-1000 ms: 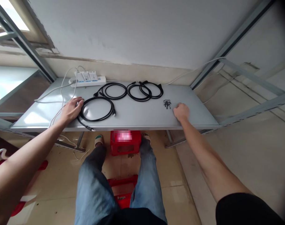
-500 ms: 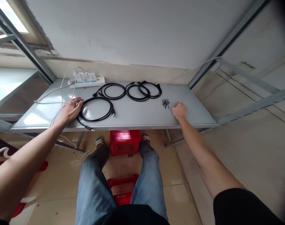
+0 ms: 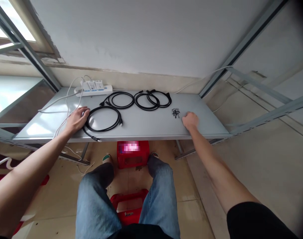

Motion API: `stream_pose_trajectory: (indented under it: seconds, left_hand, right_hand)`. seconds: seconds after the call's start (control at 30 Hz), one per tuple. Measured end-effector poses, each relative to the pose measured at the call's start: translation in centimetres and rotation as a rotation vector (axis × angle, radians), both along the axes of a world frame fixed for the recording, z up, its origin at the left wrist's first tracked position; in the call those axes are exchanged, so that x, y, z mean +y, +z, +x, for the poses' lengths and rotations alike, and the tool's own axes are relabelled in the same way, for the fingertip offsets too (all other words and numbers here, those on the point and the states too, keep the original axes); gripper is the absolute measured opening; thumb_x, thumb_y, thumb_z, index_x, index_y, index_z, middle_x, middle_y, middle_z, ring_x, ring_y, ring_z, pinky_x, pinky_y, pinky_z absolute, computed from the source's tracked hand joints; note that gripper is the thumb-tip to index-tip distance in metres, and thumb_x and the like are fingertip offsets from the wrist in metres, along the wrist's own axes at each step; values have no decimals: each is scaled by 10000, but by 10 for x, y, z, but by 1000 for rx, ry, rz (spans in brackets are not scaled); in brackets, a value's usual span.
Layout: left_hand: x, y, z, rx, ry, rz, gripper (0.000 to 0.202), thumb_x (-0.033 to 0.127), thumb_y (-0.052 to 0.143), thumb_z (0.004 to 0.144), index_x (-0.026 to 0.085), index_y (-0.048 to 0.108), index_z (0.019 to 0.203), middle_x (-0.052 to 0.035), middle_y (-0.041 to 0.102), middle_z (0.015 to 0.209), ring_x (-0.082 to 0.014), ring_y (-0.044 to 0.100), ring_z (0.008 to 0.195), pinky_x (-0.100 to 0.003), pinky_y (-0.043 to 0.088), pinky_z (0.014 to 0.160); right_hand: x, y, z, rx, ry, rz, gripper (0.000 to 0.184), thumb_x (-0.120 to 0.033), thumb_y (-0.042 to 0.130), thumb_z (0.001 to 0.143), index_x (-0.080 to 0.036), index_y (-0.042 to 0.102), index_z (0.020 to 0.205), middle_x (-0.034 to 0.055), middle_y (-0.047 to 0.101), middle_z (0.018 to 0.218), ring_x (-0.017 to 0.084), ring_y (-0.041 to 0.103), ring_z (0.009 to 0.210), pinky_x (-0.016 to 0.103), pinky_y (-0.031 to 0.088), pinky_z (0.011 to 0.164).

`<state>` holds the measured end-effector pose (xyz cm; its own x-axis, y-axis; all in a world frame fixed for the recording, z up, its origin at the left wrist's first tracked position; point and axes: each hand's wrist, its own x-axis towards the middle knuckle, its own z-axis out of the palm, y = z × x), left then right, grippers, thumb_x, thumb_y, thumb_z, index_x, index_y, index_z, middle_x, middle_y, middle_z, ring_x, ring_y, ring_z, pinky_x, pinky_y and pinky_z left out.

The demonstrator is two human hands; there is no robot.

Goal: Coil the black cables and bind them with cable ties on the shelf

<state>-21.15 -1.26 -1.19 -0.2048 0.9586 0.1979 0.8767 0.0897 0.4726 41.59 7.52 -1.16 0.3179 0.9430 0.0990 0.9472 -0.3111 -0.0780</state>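
My left hand (image 3: 78, 119) lies on the grey tabletop, fingers loosely apart, right beside the nearest coiled black cable (image 3: 119, 116). One plug end (image 3: 96, 139) of this cable reaches over the table's front edge. Behind it lies a second black cable coil (image 3: 121, 108), with two overlapping black coils (image 3: 146, 109) farther right. A small heap of short black ties (image 3: 175, 113) sits just left of my right hand (image 3: 190, 120). That hand rests on the table as a closed fist, its underside hidden.
A white power strip (image 3: 106, 90) with several chargers stands at the back left, and white cords (image 3: 58, 94) run from it past my left hand. Metal frame posts (image 3: 221, 74) flank the grey table (image 3: 146, 127). Below are a red stool (image 3: 133, 161) and my legs.
The view has tilted slightly, so the table appears a little lower. My knees have spread slightly apart. Both hands, the cables and the ties stay in place.
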Motion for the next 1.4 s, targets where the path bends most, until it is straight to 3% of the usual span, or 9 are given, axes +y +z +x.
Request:
stream_pose_trajectory:
  seconds: [0.47, 0.87, 1.4]
  left_hand:
    - [-1, 2, 1, 2, 2, -8, 616, 574, 359, 1082, 205, 718, 1421, -97, 606, 1640, -326, 541, 1523, -526, 392, 1308]
    - [-2, 3, 4, 0, 6, 6, 604, 567, 369, 1085, 201, 721, 1412, -83, 620, 1626, -297, 563, 1490, -476, 400, 1302]
    - [-1, -1, -1, 0, -6, 20, 604, 572, 375, 1090, 212, 723, 1428, -84, 630, 1618, -306, 573, 1483, -491, 415, 1289]
  right_hand:
    - [0, 0, -1, 12, -10, 5, 447, -147, 484, 959, -56, 738, 1316, 266, 721, 1304, 353, 682, 1188, 399, 489, 972]
    - [4, -7, 3, 45, -18, 24, 440, -209, 522, 976, -64, 736, 1331, 270, 710, 1309, 370, 659, 1192, 435, 480, 1017]
    - [1, -4, 1, 23, -8, 17, 435, -184, 489, 969, -72, 741, 1305, 257, 728, 1289, 362, 680, 1170, 400, 482, 956]
